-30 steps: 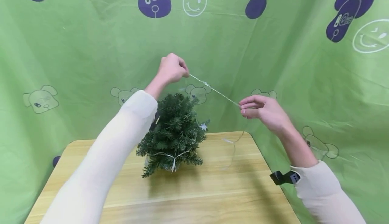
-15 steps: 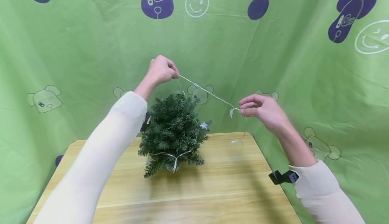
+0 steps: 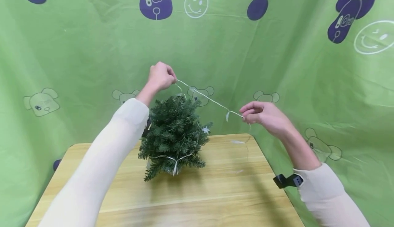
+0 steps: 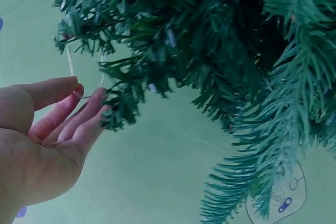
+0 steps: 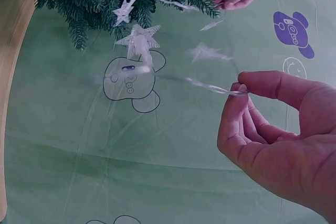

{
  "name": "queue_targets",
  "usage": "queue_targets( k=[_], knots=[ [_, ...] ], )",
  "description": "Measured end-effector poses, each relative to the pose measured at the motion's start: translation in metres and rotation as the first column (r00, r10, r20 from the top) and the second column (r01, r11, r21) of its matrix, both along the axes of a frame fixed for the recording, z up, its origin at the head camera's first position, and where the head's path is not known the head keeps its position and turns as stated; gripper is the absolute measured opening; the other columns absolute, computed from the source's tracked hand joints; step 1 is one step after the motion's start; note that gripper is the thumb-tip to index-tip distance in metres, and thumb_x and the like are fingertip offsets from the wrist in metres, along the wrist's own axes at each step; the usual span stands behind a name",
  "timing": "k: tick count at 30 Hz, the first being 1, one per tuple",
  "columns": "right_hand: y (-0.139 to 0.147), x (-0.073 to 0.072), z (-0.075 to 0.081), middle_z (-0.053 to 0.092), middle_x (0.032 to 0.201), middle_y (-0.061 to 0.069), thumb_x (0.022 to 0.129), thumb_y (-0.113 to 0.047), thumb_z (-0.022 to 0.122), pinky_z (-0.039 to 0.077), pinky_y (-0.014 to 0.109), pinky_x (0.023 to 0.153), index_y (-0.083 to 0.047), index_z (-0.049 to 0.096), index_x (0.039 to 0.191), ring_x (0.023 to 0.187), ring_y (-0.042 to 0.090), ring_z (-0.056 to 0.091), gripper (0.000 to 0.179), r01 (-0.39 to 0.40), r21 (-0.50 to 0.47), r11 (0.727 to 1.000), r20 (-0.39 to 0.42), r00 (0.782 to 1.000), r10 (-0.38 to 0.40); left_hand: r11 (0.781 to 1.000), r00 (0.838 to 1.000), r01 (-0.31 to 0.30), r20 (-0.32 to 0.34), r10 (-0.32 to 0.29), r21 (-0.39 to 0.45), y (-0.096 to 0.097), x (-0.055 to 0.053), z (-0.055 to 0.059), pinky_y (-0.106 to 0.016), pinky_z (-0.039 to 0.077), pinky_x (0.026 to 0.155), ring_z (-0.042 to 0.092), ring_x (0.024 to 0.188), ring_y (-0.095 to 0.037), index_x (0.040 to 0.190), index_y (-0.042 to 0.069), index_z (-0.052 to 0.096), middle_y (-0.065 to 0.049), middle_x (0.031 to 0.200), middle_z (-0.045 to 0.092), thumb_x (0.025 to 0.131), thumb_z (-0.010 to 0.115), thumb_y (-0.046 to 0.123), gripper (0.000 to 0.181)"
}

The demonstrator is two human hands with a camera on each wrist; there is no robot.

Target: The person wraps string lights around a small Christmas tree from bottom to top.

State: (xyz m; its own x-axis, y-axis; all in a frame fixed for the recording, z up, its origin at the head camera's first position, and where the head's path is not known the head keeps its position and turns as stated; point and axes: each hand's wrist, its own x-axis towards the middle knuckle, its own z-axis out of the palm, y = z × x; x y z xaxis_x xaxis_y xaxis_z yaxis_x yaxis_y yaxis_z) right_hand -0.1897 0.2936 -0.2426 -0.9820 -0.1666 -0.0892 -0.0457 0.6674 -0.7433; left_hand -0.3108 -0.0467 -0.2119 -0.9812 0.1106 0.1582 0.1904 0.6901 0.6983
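A small artificial Christmas tree (image 3: pixel 173 131) stands on the table, with part of a star string light wound round its branches. Above and behind its top, my left hand (image 3: pixel 161 76) pinches the clear wire between thumb and fingers. To the right of the tree my right hand (image 3: pixel 266 116) pinches the same string light (image 3: pixel 212 100), which slopes down from left to right between both hands. One small star (image 3: pixel 227 116) dangles close to the right fingertips. The loose end hangs below the right hand. In the right wrist view, star lights (image 5: pixel 137 39) hang near the branches.
The wooden table (image 3: pixel 215 199) has rounded far corners. A green curtain (image 3: pixel 92 49) printed with cartoon figures surrounds it behind and at the sides. A black strap device (image 3: pixel 287 181) sits at the right sleeve cuff.
My left hand has moved left and down toward the treetop, still pinching the wire. More wire and a star now show between the hands; the right hand has lowered slightly.
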Motion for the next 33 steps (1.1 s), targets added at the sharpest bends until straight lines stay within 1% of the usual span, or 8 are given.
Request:
queue_targets(
  k=[4,7,11,15,21,27,30,33],
  knots=[
    [0.003,0.0,-0.002,0.071,0.105,0.004,0.096,-0.028,0.069,0.049,0.035,0.092,-0.007,0.061,0.13,0.096,0.019,0.064,0.041,-0.004,0.02,1.0,-0.01,1.0,0.004,0.999,0.999,-0.03,-0.016,0.03,0.02,0.001,0.004,0.007,-0.04,0.05,0.098,0.06,0.103,-0.025,0.1,0.006,0.075,-0.01,0.112,0.075,0.09,0.065,0.005,0.014],
    [0.003,0.0,-0.003,0.07,0.103,0.004,0.096,-0.029,0.069,0.048,0.035,0.091,-0.007,0.061,0.129,0.094,0.019,0.064,0.04,0.0,0.029,1.0,-0.016,1.0,0.001,0.999,1.0,-0.02,0.015,0.019,0.041,0.004,0.006,0.011,-0.035,0.056,0.088,0.065,0.094,-0.024,0.099,0.005,0.072,-0.011,0.108,0.074,0.09,0.06,0.002,0.015],
    [0.003,-0.001,-0.004,0.069,0.103,0.004,0.096,-0.027,0.068,0.048,0.035,0.091,-0.007,0.061,0.129,0.094,0.019,0.063,0.039,0.002,0.033,0.999,-0.023,1.0,-0.001,0.998,0.999,-0.004,0.047,0.0,0.069,0.006,0.009,0.015,-0.029,0.062,0.074,0.073,0.084,-0.025,0.095,0.005,0.069,-0.012,0.096,0.074,0.089,0.055,-0.004,0.018],
    [0.004,-0.002,-0.006,0.068,0.105,0.004,0.097,-0.027,0.067,0.048,0.035,0.091,-0.007,0.061,0.13,0.095,0.019,0.063,0.039,0.013,0.04,0.999,-0.031,0.999,-0.012,0.998,0.999,0.004,0.039,-0.006,0.06,0.007,0.009,0.018,-0.027,0.062,0.068,0.073,0.078,-0.025,0.091,0.005,0.069,-0.013,0.091,0.074,0.088,0.054,-0.005,0.019],
    [0.004,-0.002,-0.006,0.068,0.107,0.006,0.097,-0.027,0.067,0.048,0.035,0.091,-0.008,0.061,0.128,0.097,0.021,0.062,0.037,0.022,0.03,0.999,-0.028,0.999,-0.021,0.999,0.999,0.013,0.046,-0.015,0.039,0.008,0.009,0.021,-0.027,0.062,0.068,0.071,0.073,-0.021,0.091,0.006,0.069,-0.014,0.092,0.075,0.089,0.053,-0.004,0.019],
    [0.004,0.001,-0.005,0.068,0.109,0.008,0.096,-0.028,0.068,0.047,0.037,0.092,-0.01,0.063,0.125,0.099,0.024,0.062,0.034,0.037,0.022,0.999,-0.036,0.999,-0.036,0.999,0.999,-0.002,0.053,0.0,0.047,0.011,0.013,0.029,-0.023,0.06,0.072,0.072,0.074,-0.019,0.091,0.008,0.069,-0.012,0.093,0.076,0.091,0.053,-0.002,0.019],
    [0.004,0.001,-0.004,0.068,0.109,0.01,0.096,-0.027,0.068,0.047,0.037,0.093,-0.01,0.063,0.124,0.102,0.029,0.062,0.033,0.044,0.019,0.999,-0.04,0.998,-0.043,0.994,0.998,0.005,0.061,-0.012,0.105,0.014,0.014,0.034,-0.023,0.06,0.074,0.075,0.08,-0.021,0.095,0.007,0.068,-0.013,0.098,0.076,0.092,0.053,-0.001,0.017],
    [0.004,0.001,-0.005,0.068,0.111,0.011,0.096,-0.028,0.068,0.047,0.038,0.093,-0.01,0.063,0.125,0.103,0.031,0.062,0.034,0.042,0.02,0.999,-0.039,0.998,-0.042,0.984,0.996,0.01,0.086,-0.026,0.18,0.018,0.015,0.036,-0.023,0.061,0.077,0.076,0.089,-0.023,0.104,0.006,0.065,-0.013,0.105,0.076,0.094,0.053,0.0,0.016]
  ],
)
